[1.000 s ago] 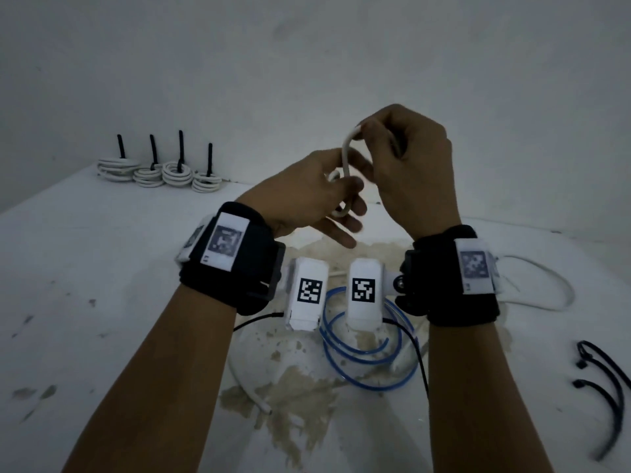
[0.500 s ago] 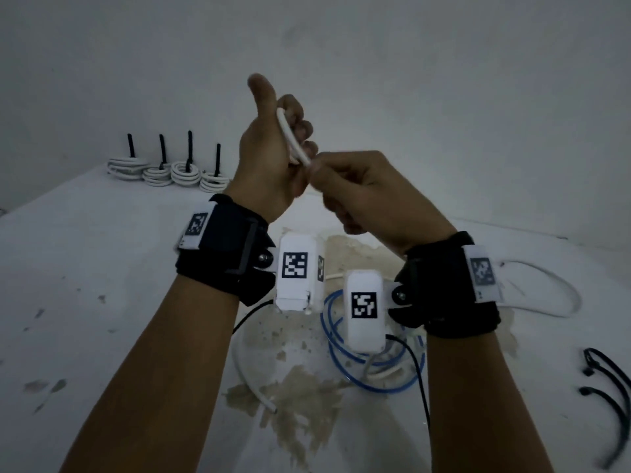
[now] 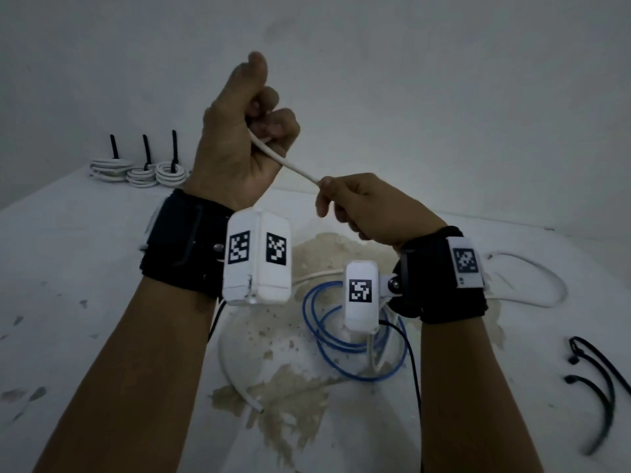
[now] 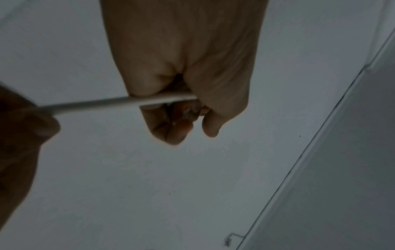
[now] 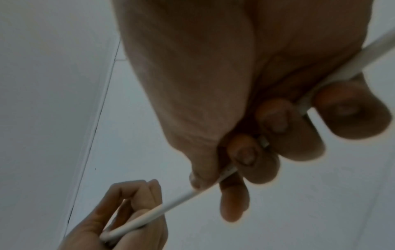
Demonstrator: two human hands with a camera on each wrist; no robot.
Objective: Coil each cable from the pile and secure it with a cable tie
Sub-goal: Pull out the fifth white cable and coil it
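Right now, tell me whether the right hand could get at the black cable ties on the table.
Probably not yet. The right hand grips the white cable stretched to the left hand, so its grip is taken. The black cable ties lie uncovered on its side; once it lets go, the way looks free.

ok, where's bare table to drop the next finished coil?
Bare patch along the table's left side, between the tied coils at the back and the left forearm. Crowded under the hands: blue cable and loose white cable. Black cable ties occupy the right edge.
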